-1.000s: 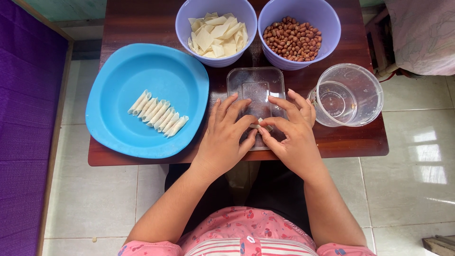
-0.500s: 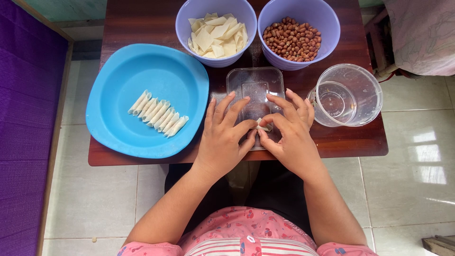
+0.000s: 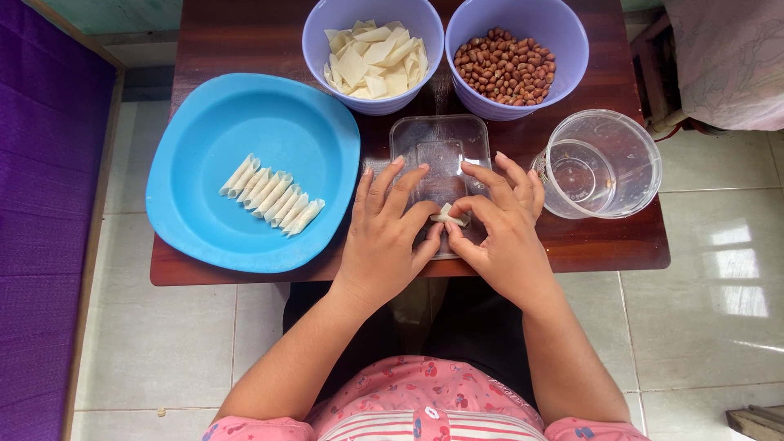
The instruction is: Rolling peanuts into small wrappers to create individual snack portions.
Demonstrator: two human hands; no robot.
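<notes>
Wrapper being pinched over the clear tray

Small dough wrapper [image 3: 448, 216] is gripped by fingers of left hand [image 3: 384, 245] and right hand [image 3: 502, 237], kept above clear tray [image 3: 439, 143] so it's supported

Glossy dark wood table [image 3: 245, 37], smooth blue plastic plate [image 3: 204, 237], clear plastic jug [image 3: 629, 155]

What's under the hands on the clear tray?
A small pale wrapper piece shows between the left hand and right hand, over the clear tray. The tray's near end and anything on it are covered.
</notes>
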